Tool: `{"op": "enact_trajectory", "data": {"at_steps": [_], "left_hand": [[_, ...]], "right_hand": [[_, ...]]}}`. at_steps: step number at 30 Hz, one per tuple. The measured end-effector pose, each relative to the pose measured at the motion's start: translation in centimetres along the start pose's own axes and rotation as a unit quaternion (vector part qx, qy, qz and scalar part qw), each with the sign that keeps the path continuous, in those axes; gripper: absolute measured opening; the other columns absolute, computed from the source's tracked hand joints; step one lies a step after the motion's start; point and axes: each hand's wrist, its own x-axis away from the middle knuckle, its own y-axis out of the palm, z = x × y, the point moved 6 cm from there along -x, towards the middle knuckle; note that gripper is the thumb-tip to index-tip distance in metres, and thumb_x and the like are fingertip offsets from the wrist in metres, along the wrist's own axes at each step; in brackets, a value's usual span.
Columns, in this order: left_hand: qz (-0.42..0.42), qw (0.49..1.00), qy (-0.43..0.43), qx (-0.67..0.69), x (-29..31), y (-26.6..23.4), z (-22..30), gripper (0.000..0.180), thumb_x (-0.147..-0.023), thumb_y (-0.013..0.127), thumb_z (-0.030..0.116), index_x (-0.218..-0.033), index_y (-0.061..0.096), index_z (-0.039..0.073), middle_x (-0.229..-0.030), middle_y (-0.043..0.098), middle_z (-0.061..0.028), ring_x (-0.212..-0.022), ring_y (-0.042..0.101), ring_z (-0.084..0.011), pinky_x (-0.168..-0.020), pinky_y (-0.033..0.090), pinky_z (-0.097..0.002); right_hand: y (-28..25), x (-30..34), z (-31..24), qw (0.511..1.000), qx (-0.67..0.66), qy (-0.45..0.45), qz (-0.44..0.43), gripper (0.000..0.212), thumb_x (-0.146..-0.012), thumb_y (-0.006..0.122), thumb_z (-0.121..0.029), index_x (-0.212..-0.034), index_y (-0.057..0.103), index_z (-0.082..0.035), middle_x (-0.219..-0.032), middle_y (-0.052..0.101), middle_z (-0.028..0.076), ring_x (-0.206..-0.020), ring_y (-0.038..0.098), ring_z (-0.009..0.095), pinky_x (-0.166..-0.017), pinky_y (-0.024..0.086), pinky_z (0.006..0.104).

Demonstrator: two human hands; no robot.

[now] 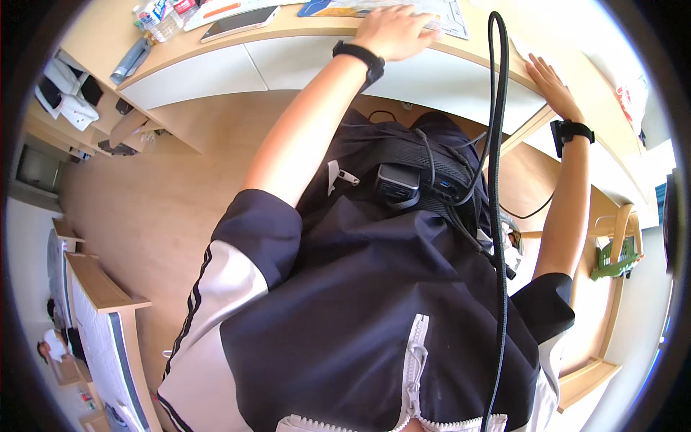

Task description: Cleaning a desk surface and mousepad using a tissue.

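Partly hidden, left hand [392, 30] fingertips lie over papers [446, 14]; right hand [551, 83] lies flat.

A pale wood floor [180, 194] fills the middle left of the frame. A curved light wood desk [216, 61] with white fronts spans the top. At lower left stands a wooden shelf [101, 288]; bright daylight washes the upper right.
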Motion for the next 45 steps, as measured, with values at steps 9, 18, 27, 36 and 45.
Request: {"op": "enact_trajectory", "data": {"at_steps": [9,18,27,36,45], "left_hand": [[-0.316,0.901,0.144,0.259,13.4,-4.3,3.4,0.030,-0.098,0.066,0.026,-0.121,0.072,0.007,-0.122,0.073,-0.0120,-0.110,0.069,-0.0328,-0.097,0.055,-0.0418],[-0.440,0.852,0.116,0.258,13.8,0.1,2.9,0.025,-0.097,0.058,0.015,-0.113,0.069,0.000,-0.101,0.072,-0.0225,-0.095,0.069,-0.0399,-0.086,0.054,-0.0466],[-0.454,0.810,0.158,0.337,13.5,1.5,3.4,0.027,-0.089,0.065,0.006,-0.114,0.066,-0.003,-0.098,0.070,-0.0158,-0.093,0.069,-0.0301,-0.088,0.054,-0.0426],[-0.467,0.815,0.102,0.327,12.4,1.0,2.2,0.018,-0.085,0.074,0.007,-0.088,0.069,-0.010,-0.078,0.067,-0.0140,-0.070,0.065,-0.0208,-0.065,0.052,-0.0350],[-0.121,0.977,0.177,-0.014,8.5,3.5,2.5,0.011,-0.088,0.064,0.006,-0.082,0.071,0.000,-0.082,0.071,-0.0212,-0.080,0.073,-0.0349,-0.075,0.059,-0.0425]], "right_hand": [[0.0,0.6,0.2,1.000,0.021,0.013,-0.004,0.074,-0.101,0.031,-0.075,-0.162,0.033,-0.033,-0.170,0.028,0.004,-0.159,0.019,0.030,-0.127,0.016,0.0538],[-0.1,0.1,-0.5,0.996,0.052,-0.073,-0.004,0.060,-0.108,0.029,-0.060,-0.161,0.035,-0.031,-0.170,0.029,0.000,-0.158,0.021,0.031,-0.128,0.019,0.0482],[1.9,-1.9,3.1,0.993,0.044,-0.102,0.040,0.061,-0.108,0.031,-0.059,-0.161,0.032,-0.031,-0.170,0.029,0.004,-0.156,0.025,0.032,-0.126,0.022,0.0534],[0.3,0.1,-0.5,0.964,0.185,-0.193,0.013,0.042,-0.109,0.040,-0.025,-0.147,0.050,-0.010,-0.162,0.039,0.018,-0.149,0.037,0.043,-0.122,0.033,0.0486],[-0.1,-0.4,-1.1,0.950,0.195,-0.240,0.037,0.039,-0.108,0.042,-0.022,-0.143,0.051,-0.008,-0.158,0.043,0.021,-0.144,0.042,0.044,-0.119,0.037,0.0493]]}}
